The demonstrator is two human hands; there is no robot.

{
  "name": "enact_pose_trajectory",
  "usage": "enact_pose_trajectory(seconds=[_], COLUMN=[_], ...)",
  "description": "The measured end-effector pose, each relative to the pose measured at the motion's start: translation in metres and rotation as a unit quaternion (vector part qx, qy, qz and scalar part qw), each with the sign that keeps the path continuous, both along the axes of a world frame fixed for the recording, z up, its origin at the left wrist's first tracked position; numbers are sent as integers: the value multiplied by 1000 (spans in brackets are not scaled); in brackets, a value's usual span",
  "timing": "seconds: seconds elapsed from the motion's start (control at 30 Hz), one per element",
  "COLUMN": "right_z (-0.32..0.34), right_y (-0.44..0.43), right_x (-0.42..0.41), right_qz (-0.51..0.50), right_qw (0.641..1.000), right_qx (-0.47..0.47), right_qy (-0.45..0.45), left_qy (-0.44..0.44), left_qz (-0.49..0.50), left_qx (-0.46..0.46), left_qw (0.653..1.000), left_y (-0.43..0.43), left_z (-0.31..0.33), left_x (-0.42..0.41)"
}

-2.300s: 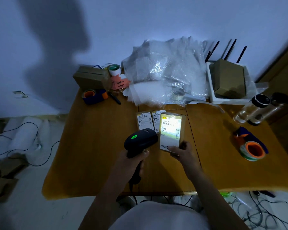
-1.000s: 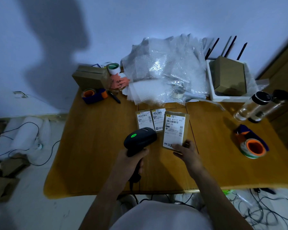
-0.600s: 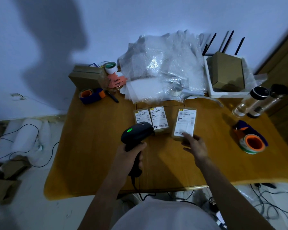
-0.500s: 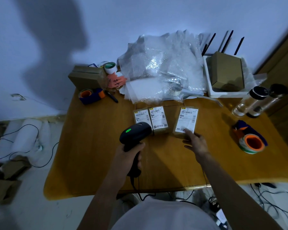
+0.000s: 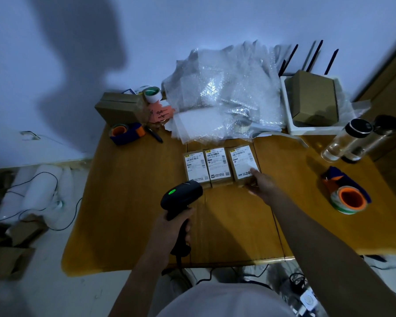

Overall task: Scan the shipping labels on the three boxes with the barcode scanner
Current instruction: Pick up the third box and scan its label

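Label print is blurred; three small brown white-labelled cardboard boxes point(image 5: 220, 167) are lined up touching; the black handheld barcode scanner point(image 5: 181, 197) is gripped by the left hand point(image 5: 169, 227); the right box's corner is touched by loosely spread right-hand fingers point(image 5: 255, 179).

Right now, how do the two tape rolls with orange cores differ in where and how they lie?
The left tape roll lies at the table's far left, by a cardboard box; the right tape roll lies nearer, by the right edge. The left one sits in a blue dispenser showing a small core; the right one tilts its wide core toward the camera, with green-striped tape visible. Both have blue dispensers, and neither hand touches them.
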State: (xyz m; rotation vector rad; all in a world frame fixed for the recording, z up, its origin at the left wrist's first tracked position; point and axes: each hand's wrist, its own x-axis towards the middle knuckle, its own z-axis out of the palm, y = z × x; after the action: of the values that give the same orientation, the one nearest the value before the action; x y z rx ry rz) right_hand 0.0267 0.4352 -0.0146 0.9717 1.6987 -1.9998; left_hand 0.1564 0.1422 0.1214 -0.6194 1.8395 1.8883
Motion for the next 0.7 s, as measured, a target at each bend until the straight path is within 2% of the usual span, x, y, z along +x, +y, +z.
enact_pose_trajectory(seconds=[0.23, 0.43, 0.7], right_z=[-4, -8, -8], right_y=[-8, -13, -18], right_x=[-16, -20, -15], right_qz=[-15, -30, -12], right_qw=[1000, 999, 997], right_qx=[-18, 31, 63], right_qy=[-9, -15, -35], left_qy=[-9, -16, -28], left_qz=[19, 37, 24], left_qx=[4, 16, -12], left_qw=[1000, 999, 999], left_y=[-2, -2, -1], left_z=[-1, -2, -10], left_x=[4, 9, 12])
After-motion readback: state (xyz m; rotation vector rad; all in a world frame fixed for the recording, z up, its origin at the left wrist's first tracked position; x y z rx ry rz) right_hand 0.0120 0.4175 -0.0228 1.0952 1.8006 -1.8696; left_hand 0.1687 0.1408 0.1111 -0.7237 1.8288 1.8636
